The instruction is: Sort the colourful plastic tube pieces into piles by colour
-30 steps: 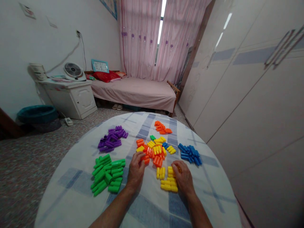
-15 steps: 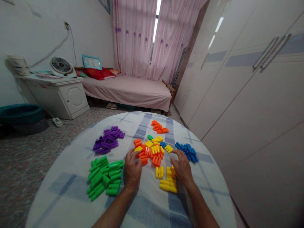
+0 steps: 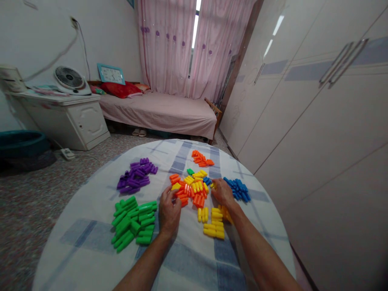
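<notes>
My left hand [image 3: 169, 210] rests at the left edge of a mixed pile, thumb and fingers apart. Its fingertips are close to a yellow block [image 3: 176, 186] and the orange blocks [image 3: 183, 199]; whether they touch is unclear. My right hand [image 3: 223, 191] is on the pile's right side, its fingers closed round a yellow plastic building block [image 3: 212, 185], mostly hidden. Beside that block lies a small blue block [image 3: 207, 180]. Below my right hand is a group of yellow blocks [image 3: 214, 231], partly covered by the wrist.
Green blocks [image 3: 133, 222] lie in a heap at the left, with purple blocks [image 3: 137, 176] behind them. Blue blocks [image 3: 239, 190] sit right of my right hand, and orange blocks [image 3: 202, 159] at the back. All are on a round table with a checked cloth [image 3: 182, 258].
My right hand has moved left and away from me, over the yellow block at the pile's right edge, and closed on it. The left hand has hardly moved. The view has shifted slightly.
</notes>
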Available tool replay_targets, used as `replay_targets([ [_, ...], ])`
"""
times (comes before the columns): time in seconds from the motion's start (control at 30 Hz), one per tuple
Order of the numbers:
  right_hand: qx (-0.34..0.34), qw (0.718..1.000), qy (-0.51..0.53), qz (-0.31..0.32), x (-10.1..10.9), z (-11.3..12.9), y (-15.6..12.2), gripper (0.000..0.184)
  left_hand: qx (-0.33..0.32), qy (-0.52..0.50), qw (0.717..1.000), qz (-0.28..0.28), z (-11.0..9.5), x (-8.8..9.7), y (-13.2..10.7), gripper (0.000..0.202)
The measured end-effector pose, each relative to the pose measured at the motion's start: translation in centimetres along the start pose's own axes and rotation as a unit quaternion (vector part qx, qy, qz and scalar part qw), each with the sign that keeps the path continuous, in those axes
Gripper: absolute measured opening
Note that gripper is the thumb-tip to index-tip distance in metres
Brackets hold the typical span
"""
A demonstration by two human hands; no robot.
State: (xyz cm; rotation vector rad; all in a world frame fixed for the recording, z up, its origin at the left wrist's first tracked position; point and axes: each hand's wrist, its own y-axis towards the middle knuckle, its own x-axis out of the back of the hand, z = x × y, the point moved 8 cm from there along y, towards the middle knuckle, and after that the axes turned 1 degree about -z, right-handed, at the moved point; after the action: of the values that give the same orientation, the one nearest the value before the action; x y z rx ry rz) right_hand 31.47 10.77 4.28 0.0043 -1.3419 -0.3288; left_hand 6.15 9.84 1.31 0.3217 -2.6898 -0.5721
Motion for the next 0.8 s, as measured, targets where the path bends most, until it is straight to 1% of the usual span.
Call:
replay_targets([
  [0.1, 0.024, 0.999, 0.023, -0.013, 2.5, 0.0, -1.8, 0.039, 0.005, 0.006, 1.0, 0.008, 0.0, -0.1, 0.0, 0.033],
  [0.2, 0.087, 0.992, 0.094, -0.004, 4.6, 1.0, -5.1, 0.037, 0.004, 0.007, 1.0, 0.013, 0.2, -0.3, 0.0, 0.032],
  [0.27, 0.12, 0.984, 0.126, 0.035, 4.7, 1.9, -7.6, 0.037, 0.002, 0.006, 1.0, 0.012, 0.2, -0.3, 0.0, 0.031],
  [0.33, 0.138, 0.981, 0.118, 0.07, 4.0, 2.7, -9.7, 0.039, 0.003, 0.008, 1.0, 0.014, 0.3, -0.4, 0.0, 0.03],
  [0.4, 0.152, 0.98, 0.094, 0.089, 3.2, 3.4, -11.2, 0.04, 0.005, 0.011, 1.0, 0.016, 0.2, -0.3, 0.0, 0.03],
  [0.47, 0.168, 0.978, 0.079, 0.093, 2.7, 4.0, -11.8, 0.04, 0.003, 0.01, 1.0, 0.017, 0.2, -0.3, 0.0, 0.031],
  [0.53, 0.176, 0.977, 0.087, 0.083, 2.8, 4.3, -11.4, 0.037, 0.002, 0.012, 1.0, 0.018, 0.2, -0.4, 0.0, 0.031],
  [0.6, 0.171, 0.979, 0.1, 0.053, 3.3, 4.3, -9.8, 0.033, 0.002, 0.015, 1.0, 0.019, 0.3, -0.4, 0.0, 0.031],
  [0.7, 0.147, 0.985, 0.087, 0.007, 3.4, 3.9, -5.8, 0.032, 0.004, 0.019, 1.0, 0.023, 0.3, -0.5, 0.1, 0.031],
  [0.73, 0.141, 0.987, 0.072, 0.002, 3.1, 3.8, -4.2, 0.035, 0.006, 0.018, 1.0, 0.023, 0.4, -0.5, 0.1, 0.031],
  [0.8, 0.128, 0.991, 0.023, 0.018, 1.8, 3.5, -1.2, 0.042, 0.01, 0.013, 1.0, 0.021, 0.4, -0.5, 0.1, 0.03],
])
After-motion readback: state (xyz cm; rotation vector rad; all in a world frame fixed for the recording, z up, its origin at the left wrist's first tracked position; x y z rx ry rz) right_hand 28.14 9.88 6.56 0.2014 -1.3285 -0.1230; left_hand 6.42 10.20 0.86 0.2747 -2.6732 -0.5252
